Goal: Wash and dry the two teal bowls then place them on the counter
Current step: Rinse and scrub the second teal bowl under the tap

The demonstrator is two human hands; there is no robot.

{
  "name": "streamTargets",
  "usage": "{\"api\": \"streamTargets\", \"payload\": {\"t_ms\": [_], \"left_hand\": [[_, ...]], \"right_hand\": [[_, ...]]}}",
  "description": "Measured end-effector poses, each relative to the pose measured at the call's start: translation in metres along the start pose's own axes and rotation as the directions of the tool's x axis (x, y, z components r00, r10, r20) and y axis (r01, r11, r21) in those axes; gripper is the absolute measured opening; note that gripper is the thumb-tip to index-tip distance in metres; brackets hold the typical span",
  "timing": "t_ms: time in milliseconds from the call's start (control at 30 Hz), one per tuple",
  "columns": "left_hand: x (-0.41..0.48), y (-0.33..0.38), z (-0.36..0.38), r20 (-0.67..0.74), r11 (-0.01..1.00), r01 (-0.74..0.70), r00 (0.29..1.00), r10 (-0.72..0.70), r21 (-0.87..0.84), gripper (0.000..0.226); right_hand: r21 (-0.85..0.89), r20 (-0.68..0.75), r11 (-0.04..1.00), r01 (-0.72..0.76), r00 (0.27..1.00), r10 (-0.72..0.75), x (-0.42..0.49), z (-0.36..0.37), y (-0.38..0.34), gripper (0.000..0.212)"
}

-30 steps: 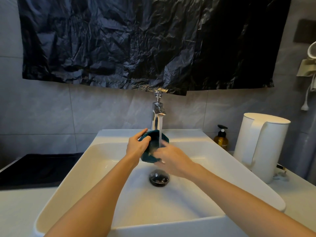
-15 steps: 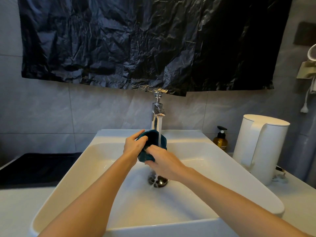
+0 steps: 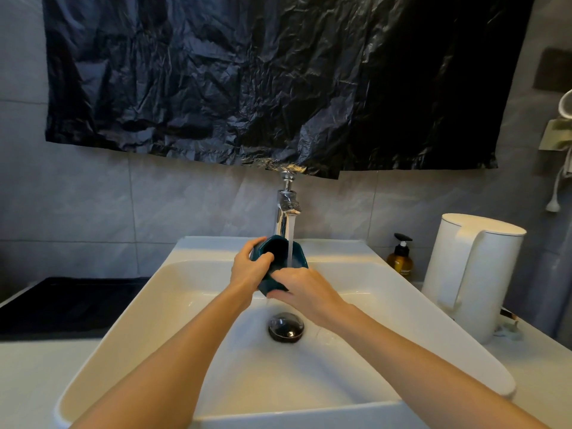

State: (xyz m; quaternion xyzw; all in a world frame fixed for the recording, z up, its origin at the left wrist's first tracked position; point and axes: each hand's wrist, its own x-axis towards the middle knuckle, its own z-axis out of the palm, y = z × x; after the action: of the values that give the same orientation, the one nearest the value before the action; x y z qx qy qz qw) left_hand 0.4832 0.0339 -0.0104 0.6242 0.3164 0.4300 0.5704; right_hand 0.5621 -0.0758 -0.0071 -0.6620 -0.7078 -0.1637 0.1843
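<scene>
Rinsing the faceted teal bowl (image 3: 297, 258) under the chrome tap (image 3: 286, 209), left hand (image 3: 249, 269) fingers gripping its rim, right hand (image 3: 306, 291) fingers curled round its lower edge, I judged slow turning best.

Tap (image 3: 286, 209) stands at 12 o'clock from the drain (image 3: 285, 328), on the back rim of the sink (image 3: 185, 305). Bowl (image 3: 278, 252) sits under the tap, left hand (image 3: 249, 269) gripping at its 9 o'clock, right hand (image 3: 305, 291) at 5. Bottle (image 3: 400, 258) and kettle (image 3: 473, 274) stand on the counter (image 3: 541, 366) at 2 o'clock, hob (image 3: 62, 305) at 9.
</scene>
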Motion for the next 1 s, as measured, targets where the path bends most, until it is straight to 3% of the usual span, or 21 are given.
{"api": "streamTargets", "payload": {"t_ms": [100, 200, 267, 333, 367, 433, 533, 600, 667, 767, 900, 1000], "left_hand": [[0.004, 0.000, -0.003, -0.019, 0.999, -0.003, 1.000, 0.004, 0.054, 0.032], [0.005, -0.002, -0.005, -0.047, 0.998, -0.011, 0.999, 0.014, 0.058, 0.028], [0.005, -0.002, -0.005, -0.072, 0.997, -0.027, 0.997, 0.033, 0.072, 0.027], [0.006, 0.000, -0.007, -0.092, 0.998, -0.025, 0.995, 0.031, 0.060, 0.028], [0.006, 0.000, -0.008, -0.100, 0.999, -0.014, 0.995, 0.019, 0.052, 0.029], [0.007, 0.002, -0.011, -0.105, 0.999, 0.004, 0.994, 0.001, 0.051, 0.029], [0.006, 0.003, -0.008, -0.078, 0.999, 0.029, 0.997, -0.026, 0.034, 0.026], [0.005, 0.002, -0.006, -0.051, 0.999, 0.029, 0.998, -0.028, 0.026, 0.027], [0.003, 0.005, -0.006, -0.028, 0.999, 0.041, 0.999, -0.040, 0.017, 0.027], [-0.001, 0.006, -0.007, 0.029, 0.995, 0.081, 0.996, -0.080, -0.054, 0.035], [-0.008, 0.006, 0.002, 0.109, 0.985, 0.077, 0.992, -0.061, -0.157, 0.039], [-0.007, 0.005, 0.006, 0.064, 0.991, 0.011, 0.998, -0.003, -0.131, 0.038]], "right_hand": [[-0.196, 0.011, 0.963, 0.187, 0.982, -0.189, -0.005, -0.006, 0.021, 0.020], [-0.445, 0.087, 0.865, 0.231, 0.973, -0.215, -0.002, -0.004, 0.032, 0.019], [-0.321, 0.089, 0.930, 0.179, 0.983, -0.159, 0.000, 0.002, 0.015, 0.025], [0.035, 0.017, 0.999, 0.030, 0.999, -0.030, 0.001, 0.000, -0.006, 0.030], [0.119, 0.030, 0.993, 0.001, 1.000, -0.005, 0.000, -0.001, -0.010, 0.027], [0.021, 0.037, 0.999, 0.050, 0.998, -0.051, -0.002, -0.002, -0.004, 0.018], [-0.349, 0.135, 0.927, 0.138, 0.986, -0.096, 0.001, -0.007, 0.021, 0.025], [-0.389, 0.214, 0.910, 0.146, 0.975, -0.065, 0.001, -0.009, 0.017, 0.032], [-0.384, 0.249, 0.912, 0.141, 0.968, -0.045, 0.002, -0.007, 0.006, 0.032], [-0.338, 0.183, 0.937, 0.087, 0.983, -0.025, 0.003, -0.002, 0.000, 0.032], [-0.087, -0.011, 0.994, -0.070, 0.998, 0.069, 0.010, 0.001, -0.001, 0.029], [0.015, -0.032, 0.999, -0.049, 0.998, 0.049, 0.005, 0.002, 0.000, 0.019]]}}
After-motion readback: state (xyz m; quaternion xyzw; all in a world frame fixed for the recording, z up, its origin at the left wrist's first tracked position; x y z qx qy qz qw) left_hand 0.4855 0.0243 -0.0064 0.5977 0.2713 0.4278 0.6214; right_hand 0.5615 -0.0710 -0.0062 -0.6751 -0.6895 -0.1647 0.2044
